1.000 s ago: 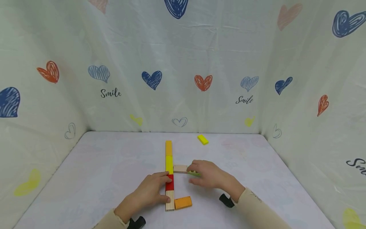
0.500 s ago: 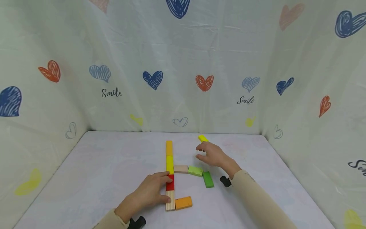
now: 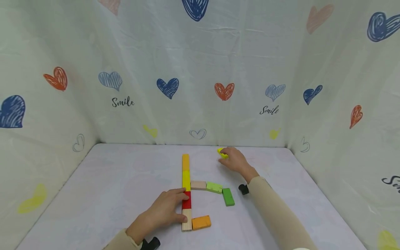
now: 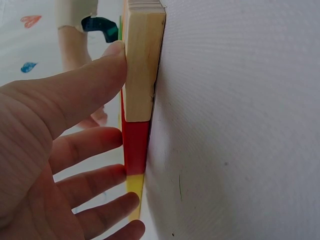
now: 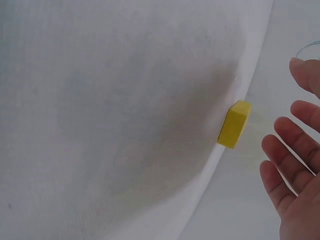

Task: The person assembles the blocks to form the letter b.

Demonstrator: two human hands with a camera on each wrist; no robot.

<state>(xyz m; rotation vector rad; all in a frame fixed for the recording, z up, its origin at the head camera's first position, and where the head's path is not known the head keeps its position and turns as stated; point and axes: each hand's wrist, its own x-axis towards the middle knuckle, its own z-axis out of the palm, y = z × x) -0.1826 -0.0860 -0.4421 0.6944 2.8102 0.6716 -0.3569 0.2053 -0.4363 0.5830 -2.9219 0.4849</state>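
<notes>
My left hand (image 3: 166,207) rests against a straight row of blocks, its thumb at the plain wooden block (image 4: 144,70) and its fingers along the red block (image 3: 186,200) and yellow block (image 3: 185,178). An orange-yellow block (image 3: 185,161) forms the row's far end. Near the back edge of the table, my right hand (image 3: 235,160) reaches over a loose yellow block (image 5: 234,125). In the right wrist view its fingers are spread, with the block standing apart from them. The head view shows that block partly hidden by the fingers.
Right of the row, a pale wooden block (image 3: 198,185), a light green block (image 3: 214,188) and a green block (image 3: 228,197) curve outward. An orange block (image 3: 201,222) lies beside the row's near end. Heart-printed curtains (image 3: 200,52) surround the white table (image 3: 118,180).
My right hand has left the light green block and moved away to the back, over the loose yellow block. The green block it had covered now shows. My left hand stays in place.
</notes>
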